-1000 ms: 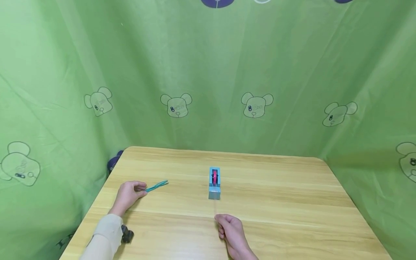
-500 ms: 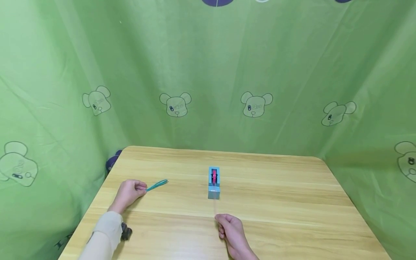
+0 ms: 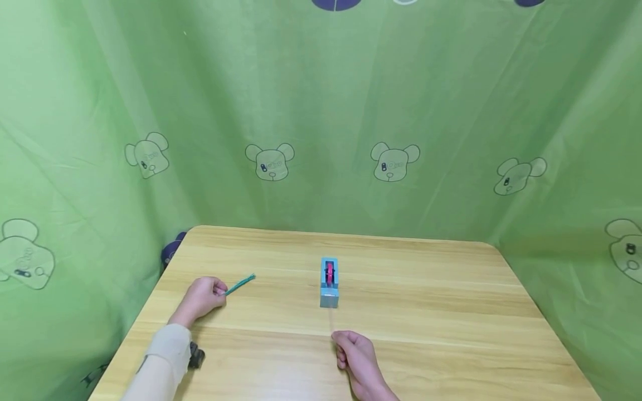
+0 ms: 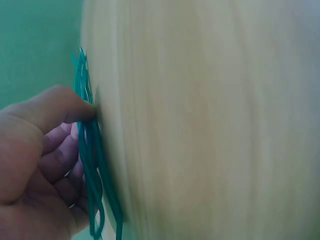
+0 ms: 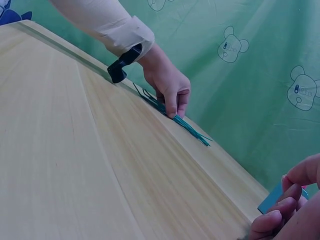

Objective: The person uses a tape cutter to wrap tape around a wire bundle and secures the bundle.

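At the left of the table, my left hand (image 3: 203, 298) pinches a bundle of thin teal strands (image 3: 241, 284) between thumb and fingers. The left wrist view shows the bundle (image 4: 90, 160) looped at its lower end, with loose tips at the top. A blue tape dispenser (image 3: 329, 301) with a red-cored roll (image 3: 329, 273) stands mid-table. From it a strip of clear tape (image 3: 331, 320) runs toward me, and its end is pinched by my right hand (image 3: 358, 353). In the right wrist view my right fingers partly hide the dispenser (image 5: 270, 199).
A wooden table (image 3: 426, 312) lies under both hands. Green curtain (image 3: 331, 111) with bear-head prints hangs behind it and on both sides. A black camera (image 3: 196, 355) is strapped at my left wrist.
The teal bundle has turned slightly in my left hand; its far end now looks narrower and sits a little to the left. My right hand and the tape strip hold nearly still.
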Demonstrator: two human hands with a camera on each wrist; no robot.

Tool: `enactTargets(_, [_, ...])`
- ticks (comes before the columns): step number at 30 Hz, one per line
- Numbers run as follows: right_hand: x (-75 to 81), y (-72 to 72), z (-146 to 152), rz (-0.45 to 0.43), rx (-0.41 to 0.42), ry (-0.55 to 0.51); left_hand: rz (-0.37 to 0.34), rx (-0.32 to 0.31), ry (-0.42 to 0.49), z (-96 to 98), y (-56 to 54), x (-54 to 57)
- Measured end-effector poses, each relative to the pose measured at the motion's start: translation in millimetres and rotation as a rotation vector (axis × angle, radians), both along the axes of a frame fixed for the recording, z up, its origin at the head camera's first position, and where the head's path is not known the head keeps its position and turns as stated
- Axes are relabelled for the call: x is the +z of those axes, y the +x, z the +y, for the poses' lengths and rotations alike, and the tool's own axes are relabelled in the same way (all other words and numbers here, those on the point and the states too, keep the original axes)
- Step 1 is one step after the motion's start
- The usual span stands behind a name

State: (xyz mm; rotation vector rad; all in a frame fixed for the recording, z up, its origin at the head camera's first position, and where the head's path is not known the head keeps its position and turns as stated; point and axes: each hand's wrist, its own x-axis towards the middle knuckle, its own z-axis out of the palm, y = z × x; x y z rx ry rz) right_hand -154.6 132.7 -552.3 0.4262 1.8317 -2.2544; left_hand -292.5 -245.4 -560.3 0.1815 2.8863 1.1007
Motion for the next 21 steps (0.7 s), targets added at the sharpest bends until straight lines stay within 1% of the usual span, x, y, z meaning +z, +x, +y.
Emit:
enactTargets(3, [-0.4,0.7,0.0,0.006,0.003,-0.008,0.003,0.0,-0.009,1.3,0.7,1.0])
enactTargets(11, [-0.8,1.5,-0.9,0.013,0.004,-0.017,0.041,0.007,-0.013,0.9,5.1,1.6])
enactTargets(17, [-0.4,1.7,-1.2,0.02,0.004,-0.023,0.079,0.002,0.021,-2.3,5.5,8.2])
enactTargets(21, [0.1,1.8,-1.3,0.021,0.007,-0.029,0.085,-0.008,0.045,-4.5,6.1,7.9])
